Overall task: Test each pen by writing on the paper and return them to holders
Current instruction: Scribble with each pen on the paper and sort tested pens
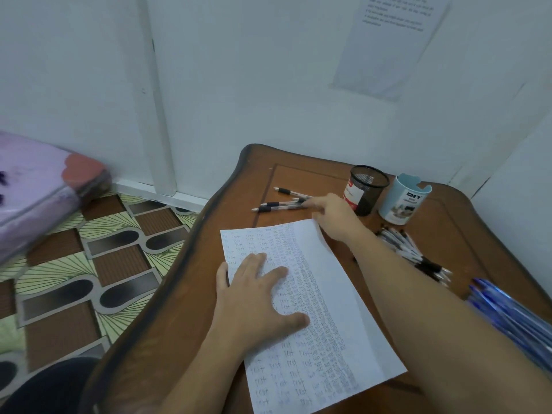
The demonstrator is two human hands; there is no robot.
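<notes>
Fingers of our left hand lie straight and spread, palm down, pressing the paper flat on the wooden surface and gripping nothing. The page, filled with rows of handwritten test words except for a bare strip along its right edge, lies slantwise from the near edge toward the middle. Our right hand reaches past the paper's far corner to three black-grip pens lying loose on the wood. Its fingertips meet the tail ends of the two nearer ones, though we cannot tell whether they pinch a pen or merely touch. Just right of that hand stand a black mesh holder and a pale blue holder, side by side. A heap of white pens lies right of our forearm, a bundle of blue pens nearer us at the right edge. A printed sheet hangs on the wall above
</notes>
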